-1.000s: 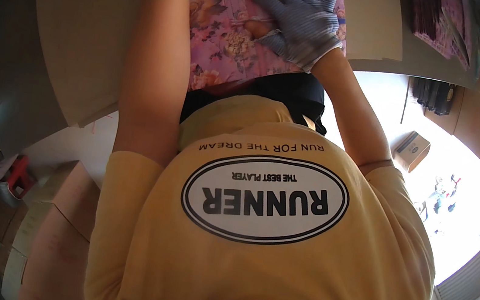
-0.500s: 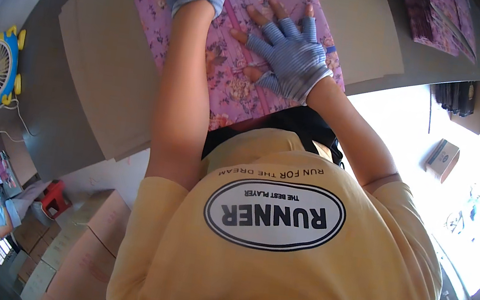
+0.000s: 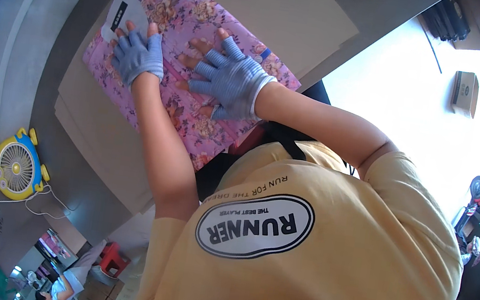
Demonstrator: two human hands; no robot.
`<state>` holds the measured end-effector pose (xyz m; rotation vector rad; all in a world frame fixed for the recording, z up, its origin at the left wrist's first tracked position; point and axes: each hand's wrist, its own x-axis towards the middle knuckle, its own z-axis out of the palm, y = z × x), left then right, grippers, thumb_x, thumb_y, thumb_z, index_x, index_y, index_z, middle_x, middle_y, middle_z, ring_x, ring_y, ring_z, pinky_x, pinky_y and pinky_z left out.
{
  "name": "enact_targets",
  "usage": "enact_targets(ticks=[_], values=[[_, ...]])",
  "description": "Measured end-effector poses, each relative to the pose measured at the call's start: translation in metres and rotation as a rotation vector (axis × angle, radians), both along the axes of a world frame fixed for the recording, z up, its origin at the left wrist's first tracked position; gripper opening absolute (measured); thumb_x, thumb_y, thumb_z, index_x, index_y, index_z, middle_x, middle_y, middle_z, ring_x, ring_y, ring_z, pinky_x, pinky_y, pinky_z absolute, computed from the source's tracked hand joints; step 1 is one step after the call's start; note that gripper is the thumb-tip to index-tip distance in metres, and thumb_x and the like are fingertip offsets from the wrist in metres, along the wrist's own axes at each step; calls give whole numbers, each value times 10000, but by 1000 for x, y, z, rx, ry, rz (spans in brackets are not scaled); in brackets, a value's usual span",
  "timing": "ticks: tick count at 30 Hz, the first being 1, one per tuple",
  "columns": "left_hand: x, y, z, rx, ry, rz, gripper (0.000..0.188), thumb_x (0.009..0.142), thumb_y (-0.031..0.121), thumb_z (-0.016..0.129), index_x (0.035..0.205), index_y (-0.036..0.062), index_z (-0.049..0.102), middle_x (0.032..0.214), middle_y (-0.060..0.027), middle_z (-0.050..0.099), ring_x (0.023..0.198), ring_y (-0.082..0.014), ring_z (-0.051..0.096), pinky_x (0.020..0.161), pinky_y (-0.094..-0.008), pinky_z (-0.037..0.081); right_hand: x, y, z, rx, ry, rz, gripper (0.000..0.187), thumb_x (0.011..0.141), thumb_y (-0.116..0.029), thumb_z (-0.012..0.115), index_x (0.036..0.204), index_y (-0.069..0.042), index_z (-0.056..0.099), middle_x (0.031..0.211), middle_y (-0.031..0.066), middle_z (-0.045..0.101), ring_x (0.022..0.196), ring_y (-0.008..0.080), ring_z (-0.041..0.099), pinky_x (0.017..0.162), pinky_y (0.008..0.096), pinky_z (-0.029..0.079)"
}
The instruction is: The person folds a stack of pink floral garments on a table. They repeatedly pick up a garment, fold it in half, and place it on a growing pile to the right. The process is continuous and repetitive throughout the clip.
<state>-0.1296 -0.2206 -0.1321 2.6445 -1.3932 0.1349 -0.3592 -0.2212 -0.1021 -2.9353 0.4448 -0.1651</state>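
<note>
A folded pink floral cloth piece [image 3: 176,12] lies flat before me, set aslant. My left hand [image 3: 138,56], in a blue fingerless glove, rests open on its left part. The fingertips touch the lower edge of a pale, rounded flat piece [image 3: 134,5] with a small black label. My right hand [image 3: 231,81], in a blue-and-white striped fingerless glove, presses flat on the cloth with fingers spread, nearer its right side. A small blue tab [image 3: 264,54] shows at the cloth's upper right edge, beside the right hand. Neither hand grips anything.
Large tan cardboard sheets [image 3: 308,12] lie under the cloth on a grey table [image 3: 382,13]. A yellow and blue fan [image 3: 16,168] with a white cord stands at left. A cardboard box [image 3: 464,94] sits on the bright floor at right. Another person [image 3: 64,288] is at lower left.
The view has turned, so cloth and hands appear tilted. The pale rounded piece has come into view by my left hand. Both hands still rest on the cloth.
</note>
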Motion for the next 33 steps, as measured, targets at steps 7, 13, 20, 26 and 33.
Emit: enact_targets(ticks=[7,13,20,26,33], values=[[3,2,4,96,-42,25,808,883,718,239,1488,184,253,1547,-152,204,1420,-346,187,1136,-496,148,-6,-5,13,121,56,54,648,831,-556,520,1399,-260,422,1514,46,310,1424,264,218,1146,568,63],[-7,1,9,77,-7,43,783,890,704,254,1487,197,255,1549,-138,206,1424,-340,179,1136,-504,141,-8,-28,4,18,-125,-2,573,864,-459,493,1364,-179,463,1470,46,378,1394,239,279,1153,511,133],[-11,1,7,80,-99,66,753,893,687,263,1484,219,272,1545,-116,232,1409,-336,215,1121,-504,170,77,-134,-1,-294,-110,-79,531,898,-379,456,1368,-132,447,1448,50,405,1373,227,313,1144,508,194],[-19,0,11,20,-89,40,723,905,643,297,1463,185,321,1520,-141,274,1399,-353,224,1114,-530,163,181,-238,-3,-417,30,-151,532,880,-430,493,1335,-154,494,1408,91,451,1319,280,382,1110,591,176],[-18,3,14,6,-83,53,716,903,639,312,1452,181,341,1520,-141,270,1390,-350,240,1099,-539,190,232,-267,12,-608,-74,2,421,868,-352,514,1219,-126,573,1242,69,569,1181,241,500,1109,538,234]])
